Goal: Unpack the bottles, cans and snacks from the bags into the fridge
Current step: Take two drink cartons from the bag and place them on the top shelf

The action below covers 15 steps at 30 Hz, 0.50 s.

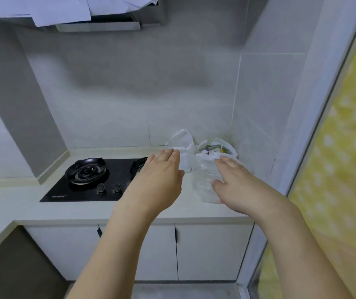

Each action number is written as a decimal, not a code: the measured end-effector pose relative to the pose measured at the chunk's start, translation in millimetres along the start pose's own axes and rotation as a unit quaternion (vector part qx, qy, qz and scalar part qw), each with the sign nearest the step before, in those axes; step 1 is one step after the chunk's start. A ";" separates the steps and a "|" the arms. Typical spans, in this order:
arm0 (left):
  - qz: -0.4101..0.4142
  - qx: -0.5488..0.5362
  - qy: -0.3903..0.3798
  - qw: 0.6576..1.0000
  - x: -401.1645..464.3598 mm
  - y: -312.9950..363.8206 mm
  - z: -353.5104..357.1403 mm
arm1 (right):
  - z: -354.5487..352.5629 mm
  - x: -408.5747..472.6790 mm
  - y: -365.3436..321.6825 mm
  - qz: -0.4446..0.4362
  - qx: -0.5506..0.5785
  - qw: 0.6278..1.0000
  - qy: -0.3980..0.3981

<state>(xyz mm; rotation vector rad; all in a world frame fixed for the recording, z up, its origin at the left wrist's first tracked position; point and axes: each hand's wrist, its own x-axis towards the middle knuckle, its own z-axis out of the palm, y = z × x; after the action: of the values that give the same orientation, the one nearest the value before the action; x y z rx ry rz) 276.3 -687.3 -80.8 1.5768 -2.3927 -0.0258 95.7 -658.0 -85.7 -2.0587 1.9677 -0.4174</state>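
Two white plastic bags stand on the pale countertop [86, 209] in the back right corner. The left bag [183, 143] is bunched and its contents are hidden. The right bag [207, 169] is open at the top, where colourful packets [212, 150] show. My left hand [162, 178] stretches forward with straight fingers, its fingertips at the left bag. My right hand [235, 182] lies flat with spread fingers against the right bag's front side. Neither hand grips anything. No fridge is in view.
A black two-burner gas hob [86, 180] with two knobs sits left of the bags. A range hood [99, 23] hangs above. White cabinet doors [207, 251] are below the counter. A yellow dotted curtain [345, 169] behind a glass door frame fills the right.
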 end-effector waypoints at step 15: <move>0.023 -0.028 -0.014 0.999 160.5 3.8 39.8 | -24.6 147.5 69.4 0.009 -0.003 1.000 0.011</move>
<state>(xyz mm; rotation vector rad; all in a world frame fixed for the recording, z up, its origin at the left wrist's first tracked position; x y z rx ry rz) 204.4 -836.2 -83.6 1.5057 -2.4275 -0.1055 28.1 -808.3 -85.6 -2.0465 2.0003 -0.4335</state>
